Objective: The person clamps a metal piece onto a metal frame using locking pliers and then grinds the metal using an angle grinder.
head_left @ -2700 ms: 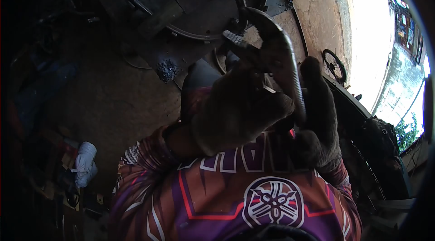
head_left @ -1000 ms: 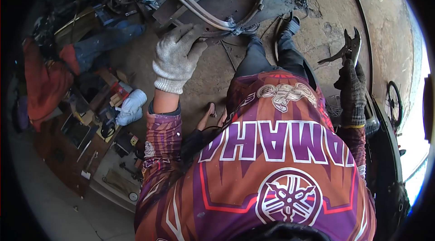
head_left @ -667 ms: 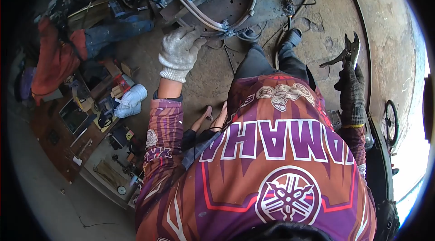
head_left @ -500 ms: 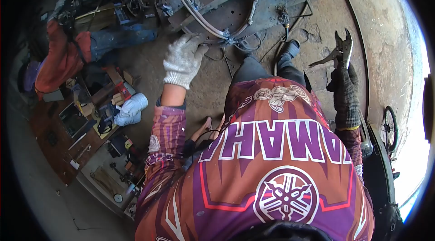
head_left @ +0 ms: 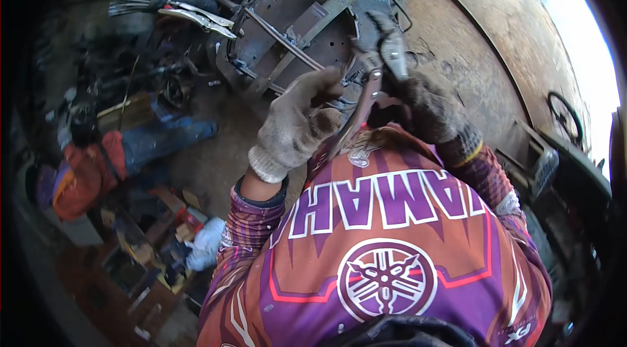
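1 head view, facing down and forward, close

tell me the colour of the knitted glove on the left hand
The knitted glove is off-white with grey-brown smudges; it shows best in the head view.

Shirt (head_left: 310, 282): orange-brown, purple; red lines, round emblem
Left glove (head_left: 292, 126): pale knit
Right glove (head_left: 434, 104): dark knit, yellow edge

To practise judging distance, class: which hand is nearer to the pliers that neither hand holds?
Left. In the picture, the left hand sits below and right of the unheld pliers; the right hand is farther right.
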A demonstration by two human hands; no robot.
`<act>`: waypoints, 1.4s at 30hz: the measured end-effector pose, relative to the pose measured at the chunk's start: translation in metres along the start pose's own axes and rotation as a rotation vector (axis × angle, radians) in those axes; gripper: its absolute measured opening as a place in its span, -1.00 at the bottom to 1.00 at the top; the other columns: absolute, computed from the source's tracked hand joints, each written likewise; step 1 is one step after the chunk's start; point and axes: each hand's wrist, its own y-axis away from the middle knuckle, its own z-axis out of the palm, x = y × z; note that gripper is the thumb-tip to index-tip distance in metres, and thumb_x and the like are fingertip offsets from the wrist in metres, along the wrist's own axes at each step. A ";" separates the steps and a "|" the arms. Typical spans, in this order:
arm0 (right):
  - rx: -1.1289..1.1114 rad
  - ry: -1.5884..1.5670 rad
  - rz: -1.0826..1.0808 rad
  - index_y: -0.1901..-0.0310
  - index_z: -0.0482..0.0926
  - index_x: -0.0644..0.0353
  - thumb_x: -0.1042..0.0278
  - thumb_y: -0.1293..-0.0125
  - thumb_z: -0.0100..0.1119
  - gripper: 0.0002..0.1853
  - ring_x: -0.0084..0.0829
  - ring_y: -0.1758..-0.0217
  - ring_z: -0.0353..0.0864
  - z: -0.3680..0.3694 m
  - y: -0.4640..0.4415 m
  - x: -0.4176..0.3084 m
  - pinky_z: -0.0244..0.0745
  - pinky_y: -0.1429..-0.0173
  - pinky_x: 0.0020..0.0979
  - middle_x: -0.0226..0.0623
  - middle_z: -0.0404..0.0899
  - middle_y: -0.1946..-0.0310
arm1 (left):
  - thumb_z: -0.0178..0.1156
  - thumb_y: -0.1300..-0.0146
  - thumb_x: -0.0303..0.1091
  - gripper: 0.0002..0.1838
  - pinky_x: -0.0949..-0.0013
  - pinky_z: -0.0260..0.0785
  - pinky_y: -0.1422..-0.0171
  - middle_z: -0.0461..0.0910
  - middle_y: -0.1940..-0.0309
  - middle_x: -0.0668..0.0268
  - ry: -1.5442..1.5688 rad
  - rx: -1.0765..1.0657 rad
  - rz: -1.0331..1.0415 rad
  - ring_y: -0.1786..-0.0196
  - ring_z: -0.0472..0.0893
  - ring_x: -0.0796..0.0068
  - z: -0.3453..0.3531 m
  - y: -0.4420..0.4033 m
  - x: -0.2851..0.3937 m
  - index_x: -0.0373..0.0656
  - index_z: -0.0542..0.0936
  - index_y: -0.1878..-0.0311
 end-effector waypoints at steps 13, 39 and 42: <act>0.111 0.351 0.362 -0.41 0.26 0.28 -0.39 -0.32 0.17 -0.07 -0.03 -0.29 0.54 0.138 0.008 -0.016 0.42 -0.38 -0.16 0.12 0.50 -0.21 | 0.03 -0.57 -0.01 -0.48 0.36 0.54 -0.14 0.66 0.03 0.16 0.240 -0.157 -0.372 0.00 0.67 0.40 -0.013 0.007 0.005 -0.36 0.52 -0.20; 0.091 -1.012 0.281 -0.05 0.61 0.24 0.02 -0.33 0.38 -0.54 -0.29 0.09 0.71 0.168 -0.024 0.066 0.63 -0.02 -0.25 -0.16 0.69 0.14 | 0.17 -0.47 0.10 -0.41 0.39 0.51 0.05 0.61 0.11 0.24 -0.325 -0.297 -0.674 0.14 0.63 0.47 -0.047 -0.023 -0.013 -0.28 0.49 -0.22; 0.140 -1.089 0.310 -0.04 0.61 0.26 0.00 -0.33 0.37 -0.52 -0.26 0.13 0.72 0.171 -0.029 0.068 0.66 0.01 -0.22 -0.15 0.70 0.16 | 0.15 -0.48 0.09 -0.45 0.41 0.48 0.01 0.61 0.12 0.27 -0.333 -0.325 -0.660 0.12 0.60 0.50 -0.043 -0.029 -0.002 -0.28 0.53 -0.17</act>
